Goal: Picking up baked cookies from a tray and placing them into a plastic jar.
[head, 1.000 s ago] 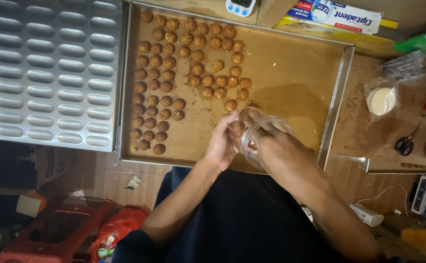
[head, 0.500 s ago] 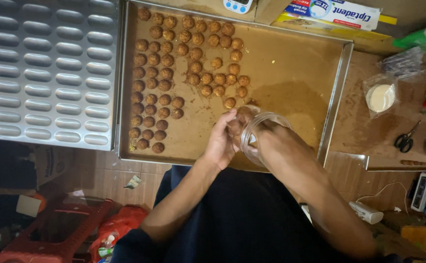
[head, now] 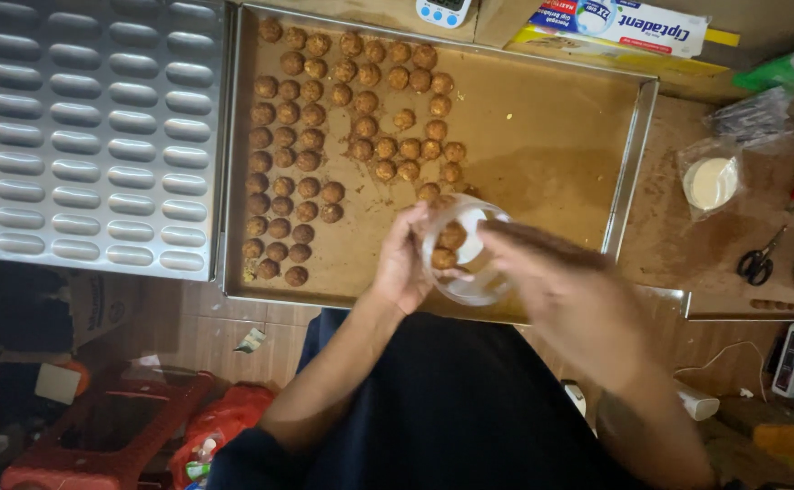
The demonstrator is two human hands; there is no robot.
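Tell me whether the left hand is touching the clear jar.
Touching. The head view shows the left hand cupped against the side of the clear jar, its fingers pressed on the wall with no gap.

Warm, dim indoor light falls from above onto the baking tray, leaving a soft brownish shadow on its bare metal. The ridged mould sheet left of the tray shows pale glare on its bumps. The right hand is motion-blurred. Below the tray, the floor sinks into darkness.
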